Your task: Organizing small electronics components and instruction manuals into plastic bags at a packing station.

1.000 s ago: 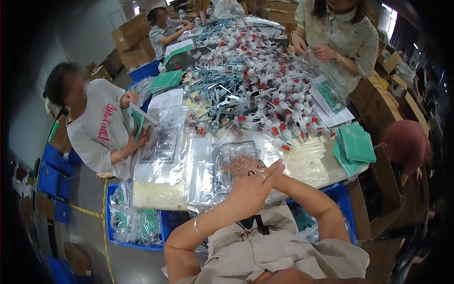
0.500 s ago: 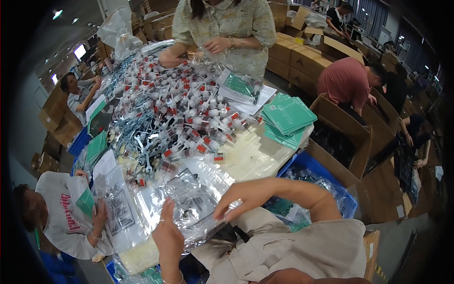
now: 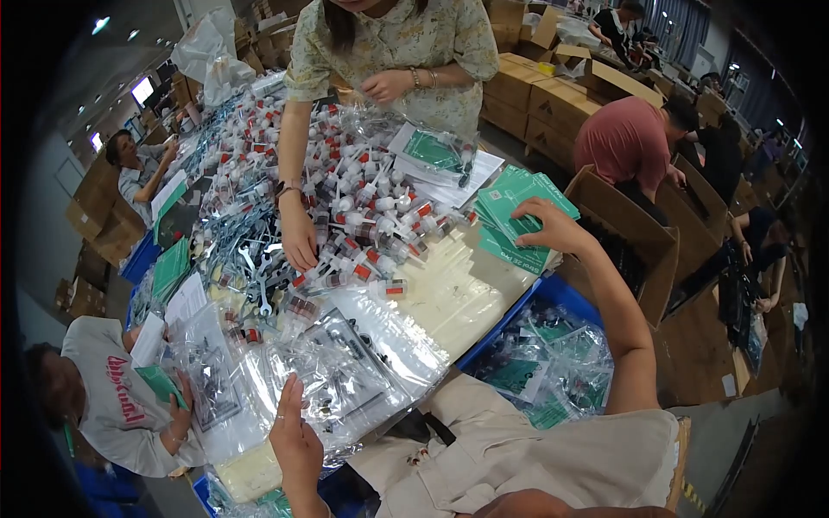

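Observation:
My right hand (image 3: 553, 226) is over a fanned stack of green booklets (image 3: 505, 216) on the table's right side, thumb and fingers apart and curved, fingertips at the top booklet. My left hand (image 3: 296, 440) stands at the table's near edge with fingers stretched upward and nothing in them. Beside it lies a clear plastic bag (image 3: 345, 393) with small dark parts inside, on a pile of flat clear bags (image 3: 406, 341). Past the bags is a large heap of small bottles (image 3: 354, 198) with white nozzles and red bands. Metal wrenches (image 3: 262, 281) lie at the heap's left.
Across the table, a person's hand (image 3: 298, 242) reaches into the heap. At the left, another person holds a green booklet (image 3: 160, 382). A blue bin (image 3: 596, 315) of filled bags stands below the table's right edge, near an open cardboard box (image 3: 669, 259).
My right hand has moved from the clear bag up and right to the green booklets. My left hand has lowered slightly. The person opposite has extended an arm into the bottle heap.

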### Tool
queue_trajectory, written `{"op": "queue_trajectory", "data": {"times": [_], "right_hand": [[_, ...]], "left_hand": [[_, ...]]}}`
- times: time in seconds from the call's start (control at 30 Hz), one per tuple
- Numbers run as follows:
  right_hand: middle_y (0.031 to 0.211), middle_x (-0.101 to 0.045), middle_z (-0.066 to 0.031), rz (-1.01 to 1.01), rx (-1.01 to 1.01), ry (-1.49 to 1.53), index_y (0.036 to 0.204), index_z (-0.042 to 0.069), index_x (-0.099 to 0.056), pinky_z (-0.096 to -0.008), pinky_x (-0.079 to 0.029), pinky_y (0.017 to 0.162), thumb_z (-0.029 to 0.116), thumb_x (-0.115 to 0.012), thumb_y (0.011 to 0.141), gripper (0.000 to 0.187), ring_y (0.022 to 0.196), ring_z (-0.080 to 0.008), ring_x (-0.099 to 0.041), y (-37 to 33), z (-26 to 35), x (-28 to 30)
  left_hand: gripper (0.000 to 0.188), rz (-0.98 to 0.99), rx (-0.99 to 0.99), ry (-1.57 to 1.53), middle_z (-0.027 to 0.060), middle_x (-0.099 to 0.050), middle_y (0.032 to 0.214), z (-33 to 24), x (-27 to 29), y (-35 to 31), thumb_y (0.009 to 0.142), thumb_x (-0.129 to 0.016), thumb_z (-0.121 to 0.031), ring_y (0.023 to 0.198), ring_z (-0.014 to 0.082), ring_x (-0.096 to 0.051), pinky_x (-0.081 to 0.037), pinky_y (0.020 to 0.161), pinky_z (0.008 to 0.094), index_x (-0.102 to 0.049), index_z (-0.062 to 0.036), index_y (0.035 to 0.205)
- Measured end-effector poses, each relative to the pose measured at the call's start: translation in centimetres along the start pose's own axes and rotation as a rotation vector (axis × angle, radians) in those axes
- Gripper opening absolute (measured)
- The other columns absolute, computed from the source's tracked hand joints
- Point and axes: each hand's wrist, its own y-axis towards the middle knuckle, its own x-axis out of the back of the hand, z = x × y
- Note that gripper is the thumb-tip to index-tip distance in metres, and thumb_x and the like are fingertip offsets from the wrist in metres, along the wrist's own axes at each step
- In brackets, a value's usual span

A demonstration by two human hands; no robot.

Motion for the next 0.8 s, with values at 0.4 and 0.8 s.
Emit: {"op": "queue_trajectory", "data": {"times": [0.4,0.8], "right_hand": [[0.118,-0.050,-0.0085,0.034,-0.022,0.129,0.099,0.016,-0.069,-0.0385,-0.031,0.102,0.029,-0.078,0.068,0.034,0.117,-0.0275,-0.042,0.3,-0.8,0.0],[0.112,-0.053,-0.0060,-0.043,-0.037,0.344,0.089,0.013,-0.071,-0.0342,-0.031,0.100,0.024,-0.073,0.077,0.016,0.113,-0.0213,-0.044,0.3,-2.8,-1.3]], "left_hand": [[0.061,0.069,0.009,-0.025,0.0208,-0.051,0.128,0.5,-1.1,-0.4,0.069,-0.036,0.017,0.111,0.0384,-0.054,-0.047,0.089,0.0384,-0.050,-0.0039,0.125],[0.064,0.156,-0.007,-0.162,0.0196,-0.051,0.128,1.4,-3.1,-0.4,0.068,-0.036,0.017,0.113,0.0368,-0.053,-0.047,0.089,0.0369,-0.050,-0.0060,0.125]]}}
